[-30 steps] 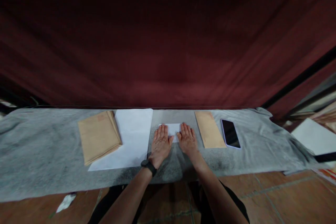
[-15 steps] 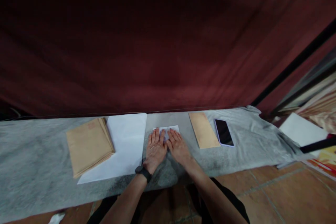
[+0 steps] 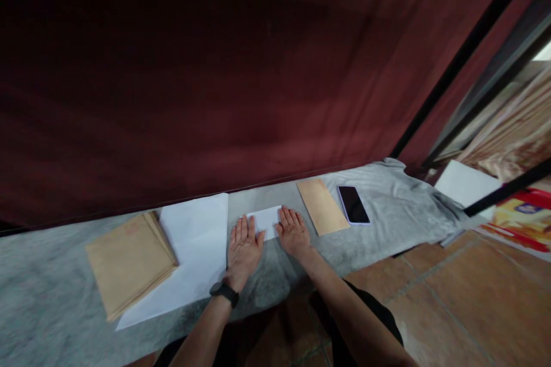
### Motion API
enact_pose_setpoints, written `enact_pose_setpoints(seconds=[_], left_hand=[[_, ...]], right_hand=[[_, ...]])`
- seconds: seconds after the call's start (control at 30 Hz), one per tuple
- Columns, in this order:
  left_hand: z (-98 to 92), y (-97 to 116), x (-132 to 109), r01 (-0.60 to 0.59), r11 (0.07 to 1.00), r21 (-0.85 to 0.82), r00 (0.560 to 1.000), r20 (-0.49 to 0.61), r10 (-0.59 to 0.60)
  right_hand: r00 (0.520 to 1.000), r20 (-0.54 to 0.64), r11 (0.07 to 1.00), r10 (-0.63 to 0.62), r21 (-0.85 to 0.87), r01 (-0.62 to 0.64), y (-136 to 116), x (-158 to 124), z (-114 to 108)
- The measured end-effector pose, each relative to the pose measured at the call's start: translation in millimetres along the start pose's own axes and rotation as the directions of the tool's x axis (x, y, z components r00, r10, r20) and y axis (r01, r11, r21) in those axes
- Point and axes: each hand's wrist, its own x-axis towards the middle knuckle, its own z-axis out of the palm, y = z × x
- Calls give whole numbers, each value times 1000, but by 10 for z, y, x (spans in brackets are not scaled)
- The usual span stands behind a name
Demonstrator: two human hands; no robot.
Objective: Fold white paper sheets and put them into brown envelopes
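the slip (image 3: 266, 222) lies on the grey cloth (image 3: 396, 212) over the bench, its middle bare between two hands; the left hand (image 3: 245, 246) is flat over its left end, fingers stretched and thumb out, the grip wide and closed round nothing; the right hand (image 3: 294, 233) rests likewise on its right end, grip just as wide; whether fingertips pin the slip hard or lightly, i cannot tell.

uneven pressure from the two palms could skew or crease the slip; the soft cloth might ruck beneath it and leave ripples; the watch (image 3: 224, 292), on the wrist nearer than the slip, could drag the sheet (image 3: 198, 241) should that arm swing left, as it sits right by the sheet's near corner.

the sheet is just left of the slip, crowding the left hand; the stack (image 3: 129, 264) of brown envelopes lies partly on it, farther left of the slip; a lone envelope (image 3: 322, 206) sits right of the slip, close to the right hand, with the phone (image 3: 353, 205) beyond; a red curtain (image 3: 258, 97) hangs behind the slip, bounding reach that way.
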Motion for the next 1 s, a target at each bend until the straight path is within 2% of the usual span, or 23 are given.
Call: enact_pose_setpoints(seconds=[0.17, 0.3, 0.47, 0.53, 0.67, 0.87, 1.0], left_hand=[[-15, -10, -11, 7, 1000, 15, 1000, 9, -8], [-48, 14, -17, 17, 1000, 19, 999, 30, -17], [-47, 13, -4, 28, 999, 23, 997, 67, -29], [-42, 5, 1, 28, 999, 20, 997, 68, -29], [-59, 3, 6, 46, 999, 14, 996, 77, -47], [-87, 17, 6, 81, 996, 24, 990, 112, -83], [-102, 47, -47, 101, 995, 0, 995, 18, -101]], right_hand=[[999, 4, 999, 34, -7, -34, 60, -19, -68], [999, -36, 999, 35, -5, -35, 10, -48, -133], [972, -37, 971, -230, 61, 232, -147, -135, -98], [962, -12, 960, -272, 65, 272, -170, -173, -45], [974, -8, 974, -224, 35, 224, -118, -192, 25], [989, -14, 989, -147, 5, 147, -21, -160, -5], [989, -1, 989, -145, 8, 145, -19, -170, -18]])
